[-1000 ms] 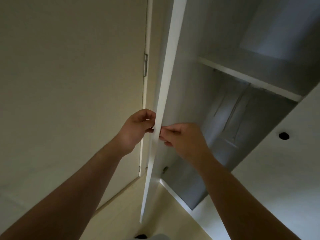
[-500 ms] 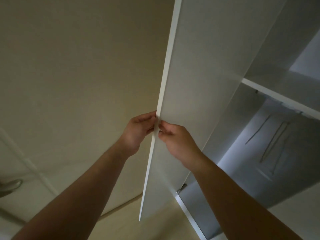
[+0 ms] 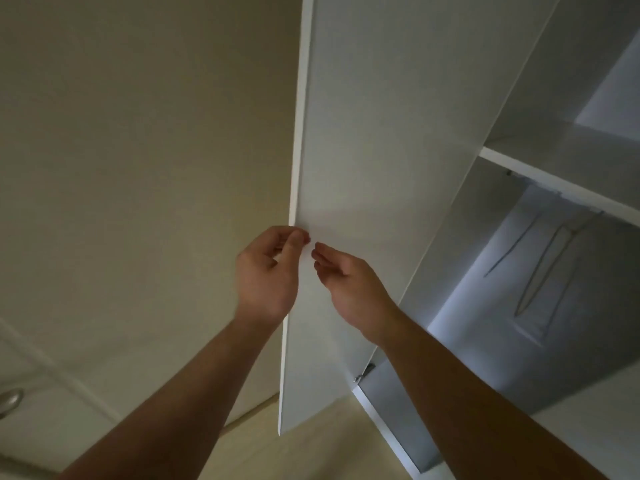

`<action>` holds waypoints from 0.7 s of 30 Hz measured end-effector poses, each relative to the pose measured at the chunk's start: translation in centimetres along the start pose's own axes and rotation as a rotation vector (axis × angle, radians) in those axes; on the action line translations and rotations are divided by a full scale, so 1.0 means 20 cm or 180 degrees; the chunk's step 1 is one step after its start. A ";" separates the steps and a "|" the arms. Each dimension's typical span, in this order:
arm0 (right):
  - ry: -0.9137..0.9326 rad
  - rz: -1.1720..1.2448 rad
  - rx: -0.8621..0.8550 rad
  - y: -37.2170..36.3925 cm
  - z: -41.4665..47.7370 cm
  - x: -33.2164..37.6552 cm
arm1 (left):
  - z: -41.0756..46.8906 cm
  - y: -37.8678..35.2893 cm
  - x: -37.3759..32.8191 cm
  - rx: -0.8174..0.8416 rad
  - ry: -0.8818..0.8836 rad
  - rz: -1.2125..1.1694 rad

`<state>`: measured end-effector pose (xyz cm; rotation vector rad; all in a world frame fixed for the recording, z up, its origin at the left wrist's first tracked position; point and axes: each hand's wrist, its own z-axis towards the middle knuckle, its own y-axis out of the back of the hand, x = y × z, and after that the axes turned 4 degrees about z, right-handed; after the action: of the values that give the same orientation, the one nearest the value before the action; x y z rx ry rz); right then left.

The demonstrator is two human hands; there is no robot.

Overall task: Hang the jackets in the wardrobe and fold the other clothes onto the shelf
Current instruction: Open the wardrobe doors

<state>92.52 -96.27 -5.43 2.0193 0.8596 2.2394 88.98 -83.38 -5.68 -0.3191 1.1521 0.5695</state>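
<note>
Wardrobe (image 3: 485, 254): white, at the right of the view, standing open.
- Shelf (image 3: 554, 183): fixed across the interior, dividing an upper compartment from a taller lower one.
- Lower compartment: thin hangers (image 3: 540, 268) are seen hanging just under the shelf (blurred, so the count cannot be told).
- Door (image 3: 381, 133): swung outward, its inner face turned toward the camera, held by a hinge (image 3: 363, 374) near the bottom corner.

Left hand (image 3: 266, 271): curled round the free long edge of the door, which is pinched between thumb and fingers.

Right hand (image 3: 349, 282): fingers loosely bent, their tips laid near the same edge on the inner face; whether anything is gripped cannot be told.

Surroundings: a beige wall (image 3: 138, 168) lies left of the door edge, with a metal handle (image 3: 10, 400) at the lower left. Pale floor (image 3: 311, 455) is seen below the door's bottom corner, and open room between door and wall.
</note>
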 end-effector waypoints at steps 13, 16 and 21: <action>-0.0946 -0.0062 -0.3745 0.88 -0.57 -0.36 | -0.27 -0.98 -0.10 0.2496 0.0210 -0.0800; -0.1231 -0.0070 -0.4321 1.06 -0.77 -0.43 | -0.37 -1.19 -0.16 0.2945 0.0308 -0.0986; -0.1565 -0.0517 -0.4288 1.28 -0.94 -0.48 | -0.50 -1.41 -0.25 0.3529 0.0387 -0.1181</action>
<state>85.79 -128.78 -4.53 1.4950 -0.4504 1.3463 96.09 -112.88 -6.26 0.3944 1.3175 -0.4508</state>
